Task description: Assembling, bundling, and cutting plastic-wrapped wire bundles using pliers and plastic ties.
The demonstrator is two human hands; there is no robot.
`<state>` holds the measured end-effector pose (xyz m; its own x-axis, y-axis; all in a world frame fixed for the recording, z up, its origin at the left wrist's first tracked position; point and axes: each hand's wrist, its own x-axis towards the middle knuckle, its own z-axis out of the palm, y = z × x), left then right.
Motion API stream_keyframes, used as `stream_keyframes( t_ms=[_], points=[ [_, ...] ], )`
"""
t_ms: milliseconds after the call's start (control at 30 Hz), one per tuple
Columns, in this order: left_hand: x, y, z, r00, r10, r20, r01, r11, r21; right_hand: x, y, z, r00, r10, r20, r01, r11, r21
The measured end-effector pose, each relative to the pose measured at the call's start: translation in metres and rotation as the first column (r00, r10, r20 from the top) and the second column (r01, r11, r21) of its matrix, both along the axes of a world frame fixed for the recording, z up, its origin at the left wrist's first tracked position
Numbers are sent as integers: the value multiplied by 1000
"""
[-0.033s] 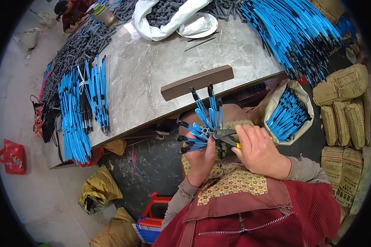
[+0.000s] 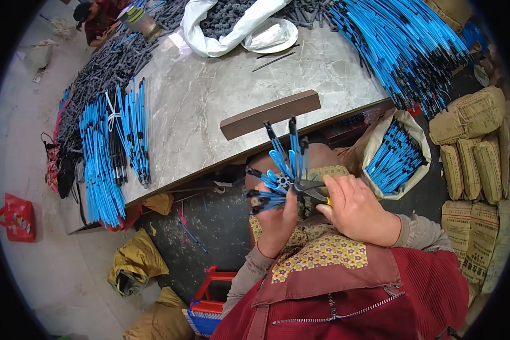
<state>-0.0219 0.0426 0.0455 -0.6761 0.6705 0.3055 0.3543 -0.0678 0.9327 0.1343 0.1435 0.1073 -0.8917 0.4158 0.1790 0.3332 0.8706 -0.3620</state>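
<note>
Over my lap, my left hand (image 2: 279, 224) is closed around a cluster of blue ribs (image 2: 278, 162) with black ends, which fan out from a small round dark hub (image 2: 283, 181). It looks like part of an umbrella frame. My right hand (image 2: 361, 211) grips a pair of pliers (image 2: 310, 188) with a bit of yellow showing on the handle. The jaws of the pliers are at the right edge of the hub, beside my left thumb. What lies between the jaws is too small to make out.
Beyond my hands stands a grey table (image 2: 204, 96) with a brown bar (image 2: 271, 114) near its edge. Blue rib bundles (image 2: 100, 153) lie at left, more (image 2: 402, 51) at far right. An open sack (image 2: 418, 170) of ribs stands right, beside paper-wrapped packages (image 2: 469, 116). Another person (image 2: 96, 20) sits far left.
The view shifts very slightly. The rib cluster tilts or moves a little to the right, with the pliers staying at the hub.
</note>
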Motion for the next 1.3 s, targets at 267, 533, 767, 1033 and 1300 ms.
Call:
stream_keyframes(
  t_ms=[267, 533, 767, 1033, 1300],
  points=[
    [0, -1, -32, 991, -122, -56, 121, 992, -17, -4, 40, 8, 951, 189, 243, 135, 451, -882],
    [-5, 1, -18, 995, -101, -21, 101, 995, -4, -10, 48, -10, 979, 132, 156, 33, 650, -759],
    [-10, 3, -17, 990, -61, 130, 62, 998, -5, -5, 31, 2, 980, 149, -132, -126, 977, 170],
    [-10, 4, -13, 992, -72, 102, 68, 997, 49, -3, 35, -5, 993, 104, -48, -114, 908, -402],
    [-13, -1, -7, 969, -231, -88, 232, 973, -3, 1, 60, -26, 939, 335, 78, 49, 93, -994]
  ],
)
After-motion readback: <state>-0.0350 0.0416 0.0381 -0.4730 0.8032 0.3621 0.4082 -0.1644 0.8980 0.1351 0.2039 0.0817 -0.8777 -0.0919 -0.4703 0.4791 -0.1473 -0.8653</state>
